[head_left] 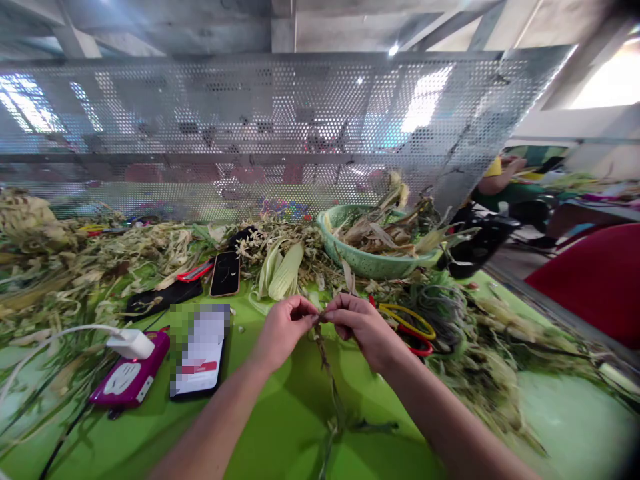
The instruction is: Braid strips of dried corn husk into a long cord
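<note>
My left hand (289, 328) and my right hand (361, 327) meet over the middle of the green table (280, 427). Fingertips of both pinch the top of a thin, twisted strand of dried corn husk (327, 373), which trails down toward me. A small dark leafy piece (373, 425) sticks out sideways near its lower end. Just beyond my hands lie pale green corn husks (287, 270). Beside my right hand are yellow-handled scissors (410, 317) and a red-handled tool (417, 343), partly covered.
A green basket (370, 263) of dry husks stands behind my right hand. On the left are a lit phone (200, 353), a dark phone (225, 275), and a purple power strip (133, 370) with a white charger (131, 343). A perforated metal screen (225, 133) borders the back.
</note>
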### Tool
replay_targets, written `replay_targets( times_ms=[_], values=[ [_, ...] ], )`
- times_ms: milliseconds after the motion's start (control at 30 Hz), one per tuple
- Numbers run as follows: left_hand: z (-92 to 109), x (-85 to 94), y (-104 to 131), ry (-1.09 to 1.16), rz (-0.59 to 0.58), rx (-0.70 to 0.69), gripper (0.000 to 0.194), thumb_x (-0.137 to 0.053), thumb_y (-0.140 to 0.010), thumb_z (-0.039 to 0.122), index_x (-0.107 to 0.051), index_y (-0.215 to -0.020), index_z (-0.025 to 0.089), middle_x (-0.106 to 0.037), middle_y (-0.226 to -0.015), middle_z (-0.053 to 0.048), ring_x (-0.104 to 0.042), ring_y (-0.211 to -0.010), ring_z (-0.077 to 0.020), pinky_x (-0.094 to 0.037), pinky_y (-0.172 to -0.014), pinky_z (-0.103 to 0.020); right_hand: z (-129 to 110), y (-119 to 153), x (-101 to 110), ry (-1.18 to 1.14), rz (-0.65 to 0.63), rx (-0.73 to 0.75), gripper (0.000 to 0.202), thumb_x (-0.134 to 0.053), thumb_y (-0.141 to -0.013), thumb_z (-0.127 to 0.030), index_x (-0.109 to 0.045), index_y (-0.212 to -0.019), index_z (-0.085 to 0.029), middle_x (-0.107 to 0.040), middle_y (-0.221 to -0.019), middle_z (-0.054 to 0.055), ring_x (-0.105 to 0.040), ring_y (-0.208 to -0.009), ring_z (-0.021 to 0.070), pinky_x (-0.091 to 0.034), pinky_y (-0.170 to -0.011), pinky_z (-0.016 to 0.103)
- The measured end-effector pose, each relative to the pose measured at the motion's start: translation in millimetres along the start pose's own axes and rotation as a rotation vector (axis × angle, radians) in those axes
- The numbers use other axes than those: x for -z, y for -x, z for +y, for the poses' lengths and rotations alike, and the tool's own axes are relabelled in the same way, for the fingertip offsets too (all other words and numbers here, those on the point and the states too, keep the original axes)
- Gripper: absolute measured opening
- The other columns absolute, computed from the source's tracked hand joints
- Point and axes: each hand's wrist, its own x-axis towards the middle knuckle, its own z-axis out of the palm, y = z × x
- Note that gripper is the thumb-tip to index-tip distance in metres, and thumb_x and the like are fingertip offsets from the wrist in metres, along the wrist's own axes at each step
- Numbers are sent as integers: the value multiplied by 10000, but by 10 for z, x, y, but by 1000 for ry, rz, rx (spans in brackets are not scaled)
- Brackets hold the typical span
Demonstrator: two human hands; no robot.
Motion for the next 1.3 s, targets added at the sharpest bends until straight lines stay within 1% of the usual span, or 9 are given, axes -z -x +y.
replay_targets(
  times_ms=[167, 300, 433, 600, 733, 867, 933, 1133, 1300],
  values=[
    [46, 7, 10, 123, -22, 46, 179, -693, -696, 287, -625, -792, 153, -601, -738, -1, -529, -723, -131, -404, -704, -252, 4, 23, -48, -204, 2, -58, 99, -618, -601, -164, -538, -659, -170, -461, -518, -63, -350, -408, 54, -187, -394, 191],
    [73, 2, 24, 188, -46, 64, 201, -712, -679, 289, -619, -786, 148, -599, -749, -3, -531, -735, -130, -405, -726, -258, -47, 45, -50, -326, -93, -113, 142, -542, -557, -132, -552, -692, -175, -483, -600, -40, -295, -418, 54, -171, -390, 196],
    [88, 4, 29, 188, -45, 60, 239, -727, -667, 329, -627, -790, 150, -599, -747, -2, -528, -728, -128, -405, -724, -262, -106, 58, 25, -285, -227, -131, 105, -490, -542, -146, -562, -617, -161, -478, -618, -11, -249, -412, 58, -130, -385, 215],
    [98, 15, 23, 215, -50, 77, 251, -738, -656, 329, -629, -795, 151, -599, -742, 0, -523, -715, -120, -395, -709, -254, -183, 80, 145, -208, -271, -73, 68, -473, -529, -186, -522, -573, -170, -429, -600, -8, -217, -420, 68, -133, -386, 216],
    [81, 41, 12, 193, 0, 76, 199, -722, -672, 281, -626, -789, 151, -605, -747, -3, -531, -723, -125, -398, -717, -261, -244, 69, 256, -85, -188, 59, 72, -497, -566, -203, -543, -613, -175, -425, -612, -1, -307, -464, 94, -226, -411, 226],
    [72, 62, 9, 187, 23, 80, 193, -709, -686, 286, -628, -803, 155, -628, -783, -18, -555, -751, -142, -405, -747, -283, -272, 48, 291, 296, 165, 314, 156, -562, -730, -229, -649, -854, -197, -537, -774, 20, -429, -597, 130, -338, -521, 246],
    [73, 59, 6, 194, 26, 82, 211, -716, -676, 296, -627, -806, 155, -629, -782, -18, -557, -752, -144, -406, -749, -284, -264, 54, 243, 449, 267, 441, 165, -577, -785, -272, -668, -914, -221, -554, -888, 31, -474, -676, 148, -376, -572, 259],
    [43, 28, -18, 231, 0, 54, 260, -743, -641, 330, -613, -777, 151, -596, -720, 1, -533, -711, -131, -400, -704, -261, -125, 68, 27, 636, 64, 491, 173, -606, -815, -296, -701, -950, -243, -551, -960, 53, -501, -677, 147, -404, -572, 270],
    [27, 23, -15, 257, -21, 36, 251, -736, -652, 330, -610, -784, 158, -582, -715, 8, -521, -711, -122, -396, -694, -251, -28, 27, 20, 701, 54, 525, 109, -613, -808, -246, -700, -870, -224, -567, -956, 54, -551, -760, 168, -425, -615, 272]
  ],
)
